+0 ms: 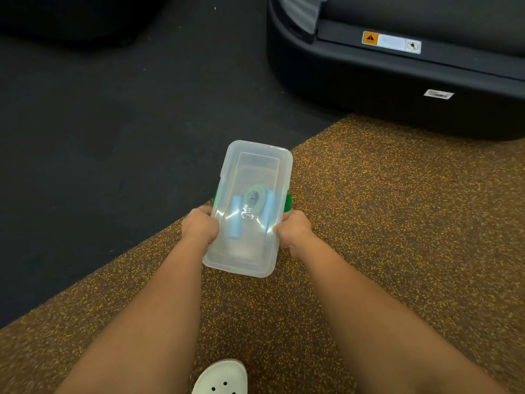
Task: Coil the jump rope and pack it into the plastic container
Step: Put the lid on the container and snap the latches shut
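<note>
A translucent plastic container [257, 163] with its lid on is held above the floor, long side pointing away from me. Through the lid I see the coiled green jump rope [253, 197] with its two light blue handles lying side by side. Green clasps show on both long sides. My left hand [200, 224] grips the container's left edge, and my right hand [294, 230] grips its right edge, fingers curled under the rim.
The floor under me is speckled yellow-brown rubber [369, 223], meeting black matting [99, 123] on the left. A black treadmill base [397, 89] with a warning label stands at the upper right. My pale shoe [221, 378] shows at the bottom edge.
</note>
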The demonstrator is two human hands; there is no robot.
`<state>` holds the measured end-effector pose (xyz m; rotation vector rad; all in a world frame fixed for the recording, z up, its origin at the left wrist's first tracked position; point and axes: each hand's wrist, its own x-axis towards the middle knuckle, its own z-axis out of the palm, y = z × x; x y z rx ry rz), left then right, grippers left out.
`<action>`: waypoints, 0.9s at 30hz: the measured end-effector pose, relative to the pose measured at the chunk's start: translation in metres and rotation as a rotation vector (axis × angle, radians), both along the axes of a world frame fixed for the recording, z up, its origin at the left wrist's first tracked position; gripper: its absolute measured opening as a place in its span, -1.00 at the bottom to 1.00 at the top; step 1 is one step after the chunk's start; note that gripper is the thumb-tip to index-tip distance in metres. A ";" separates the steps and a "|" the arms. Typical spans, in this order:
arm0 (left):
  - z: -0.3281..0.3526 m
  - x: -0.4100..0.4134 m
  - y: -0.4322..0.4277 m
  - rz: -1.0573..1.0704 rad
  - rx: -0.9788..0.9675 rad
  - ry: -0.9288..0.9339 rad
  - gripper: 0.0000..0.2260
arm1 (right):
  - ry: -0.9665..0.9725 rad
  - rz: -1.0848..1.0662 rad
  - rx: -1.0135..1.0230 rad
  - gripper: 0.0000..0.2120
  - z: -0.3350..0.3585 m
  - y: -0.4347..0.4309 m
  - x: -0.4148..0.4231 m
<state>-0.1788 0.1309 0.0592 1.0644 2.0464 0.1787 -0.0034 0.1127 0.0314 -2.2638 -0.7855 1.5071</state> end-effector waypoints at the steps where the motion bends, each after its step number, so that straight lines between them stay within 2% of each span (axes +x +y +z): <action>1: 0.000 0.001 0.001 -0.008 0.008 0.003 -0.74 | 0.012 -0.014 -0.010 -0.81 -0.006 -0.001 0.002; 3: 0.003 0.005 0.003 -0.048 0.026 0.026 -0.72 | 0.062 -0.069 -0.026 -0.85 -0.014 -0.004 0.008; 5: 0.007 0.011 0.007 -0.095 0.049 0.045 -0.70 | 0.101 -0.118 -0.032 -0.86 0.007 -0.011 0.011; 9: 0.017 0.026 0.016 -0.218 0.075 0.077 -0.68 | 0.221 -0.264 -0.056 -0.77 0.023 -0.031 0.021; 16: 0.028 0.071 0.014 -0.340 0.101 0.080 -0.71 | 0.297 -0.414 -0.063 -0.75 0.036 -0.063 0.050; 21: 0.018 0.108 0.009 -0.387 0.066 0.047 -0.66 | 0.373 -0.528 -0.078 -0.77 0.036 -0.085 0.072; 25: 0.018 0.134 0.000 -0.482 0.034 0.038 -0.56 | 0.433 -0.612 -0.084 -0.67 0.036 -0.104 0.085; 27: 0.016 0.145 -0.002 -0.530 0.037 0.043 -0.57 | 0.448 -0.651 -0.087 -0.63 0.034 -0.111 0.088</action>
